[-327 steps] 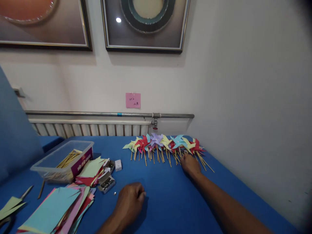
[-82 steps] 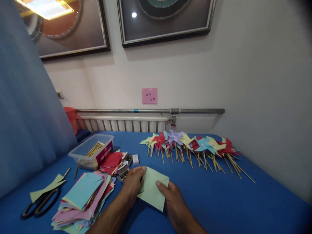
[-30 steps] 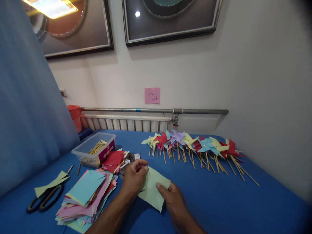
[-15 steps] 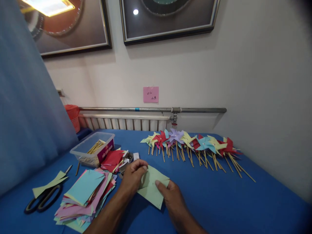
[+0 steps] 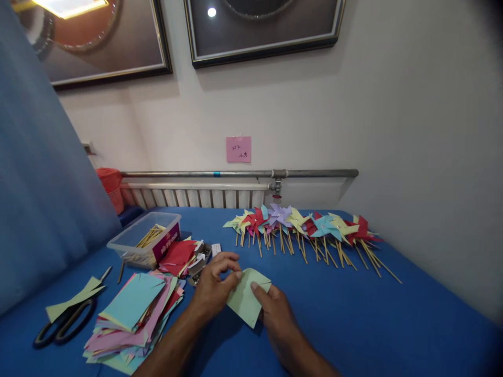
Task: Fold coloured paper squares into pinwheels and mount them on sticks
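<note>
Green paper was held over the blue counter. The right hand pinched its 3 o'clock edge. The left hand curled at its 10 o'clock edge; I couldn't tell if that grip pinched it. Counter stretched wide toward 4 o'clock; a paper pile stood at 9. Earlier the right hand was off by the pinwheels at 1 o'clock.

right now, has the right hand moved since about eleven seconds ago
Yes. Against the pipe valve, the right hand has come left and nearer the camera, away from the pinwheels; it now holds the green paper.
</note>
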`<state>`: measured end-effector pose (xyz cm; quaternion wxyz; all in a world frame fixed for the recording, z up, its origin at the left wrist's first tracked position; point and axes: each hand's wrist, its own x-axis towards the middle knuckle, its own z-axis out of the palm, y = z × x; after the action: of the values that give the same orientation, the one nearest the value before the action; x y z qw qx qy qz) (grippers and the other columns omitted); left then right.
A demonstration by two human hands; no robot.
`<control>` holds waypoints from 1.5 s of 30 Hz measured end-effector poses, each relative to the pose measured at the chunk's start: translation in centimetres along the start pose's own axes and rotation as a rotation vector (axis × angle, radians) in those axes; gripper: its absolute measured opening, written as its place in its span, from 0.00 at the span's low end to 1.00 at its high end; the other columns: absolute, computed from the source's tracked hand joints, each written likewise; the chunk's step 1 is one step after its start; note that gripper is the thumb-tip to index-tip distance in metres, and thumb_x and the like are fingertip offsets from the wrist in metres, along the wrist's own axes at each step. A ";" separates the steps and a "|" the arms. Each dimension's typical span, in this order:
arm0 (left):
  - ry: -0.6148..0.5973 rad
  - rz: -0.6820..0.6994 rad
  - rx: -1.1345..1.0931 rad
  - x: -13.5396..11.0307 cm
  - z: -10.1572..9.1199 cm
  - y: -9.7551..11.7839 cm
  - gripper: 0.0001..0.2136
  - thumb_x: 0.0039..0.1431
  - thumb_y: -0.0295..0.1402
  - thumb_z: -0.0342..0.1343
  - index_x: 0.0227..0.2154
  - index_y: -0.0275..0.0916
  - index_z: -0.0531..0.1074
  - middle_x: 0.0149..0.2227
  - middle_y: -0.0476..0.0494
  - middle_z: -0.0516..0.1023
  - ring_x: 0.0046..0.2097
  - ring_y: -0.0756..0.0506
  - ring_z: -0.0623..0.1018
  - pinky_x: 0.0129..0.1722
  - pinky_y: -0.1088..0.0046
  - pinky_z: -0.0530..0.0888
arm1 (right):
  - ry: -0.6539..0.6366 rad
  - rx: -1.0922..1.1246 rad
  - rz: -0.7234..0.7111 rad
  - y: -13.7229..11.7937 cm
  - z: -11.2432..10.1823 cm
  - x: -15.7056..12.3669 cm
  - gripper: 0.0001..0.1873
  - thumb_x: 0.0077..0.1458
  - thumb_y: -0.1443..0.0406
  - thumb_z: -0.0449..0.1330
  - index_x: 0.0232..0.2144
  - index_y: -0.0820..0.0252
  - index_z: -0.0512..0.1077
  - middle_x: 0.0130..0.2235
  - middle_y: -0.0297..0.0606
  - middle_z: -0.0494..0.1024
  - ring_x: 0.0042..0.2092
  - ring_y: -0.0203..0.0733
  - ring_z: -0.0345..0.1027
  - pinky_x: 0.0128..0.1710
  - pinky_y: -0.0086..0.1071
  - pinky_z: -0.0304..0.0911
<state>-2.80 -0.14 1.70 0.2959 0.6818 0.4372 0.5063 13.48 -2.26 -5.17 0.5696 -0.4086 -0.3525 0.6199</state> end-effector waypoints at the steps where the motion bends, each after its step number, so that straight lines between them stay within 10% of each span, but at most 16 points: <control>1: -0.020 0.002 0.003 -0.1 0.0 0.0 0.05 0.57 0.33 0.62 0.28 0.41 0.81 0.51 0.37 0.82 0.55 0.38 0.80 0.56 0.58 0.74 | -0.001 0.021 0.014 -0.2 0.2 -0.1 0.27 0.48 0.45 0.75 0.41 0.58 0.83 0.34 0.41 0.88 0.37 0.53 0.83 0.39 0.40 0.75; 34: -0.158 0.314 0.480 -1.4 0.9 -0.4 0.13 0.58 0.20 0.58 0.35 0.45 0.82 0.65 0.38 0.76 0.64 0.32 0.75 0.60 0.45 0.72 | -0.054 0.199 0.008 -2.5 1.6 -1.4 0.27 0.43 0.51 0.80 0.40 0.60 0.81 0.37 0.41 0.88 0.42 0.53 0.82 0.42 0.38 0.72; 40: -0.052 0.137 0.196 -0.9 -0.1 0.3 0.06 0.60 0.30 0.61 0.35 0.44 0.83 0.65 0.36 0.76 0.62 0.33 0.76 0.59 0.51 0.73 | -0.028 0.222 0.015 -2.6 1.6 -1.6 0.25 0.42 0.52 0.80 0.38 0.59 0.81 0.36 0.41 0.88 0.41 0.53 0.82 0.42 0.39 0.72; 45: 0.083 -0.257 -0.145 0.1 -0.1 -0.6 0.15 0.52 0.40 0.67 0.41 0.38 0.80 0.43 0.37 0.84 0.44 0.38 0.82 0.44 0.63 0.76 | -0.029 0.258 0.035 -3.0 1.7 -1.6 0.26 0.41 0.52 0.81 0.39 0.60 0.81 0.37 0.43 0.88 0.44 0.56 0.83 0.48 0.44 0.74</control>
<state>-3.04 0.17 1.29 0.3883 0.5754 0.4953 0.5222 13.21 -3.54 -1.56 0.6013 -0.3294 -0.2707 0.6758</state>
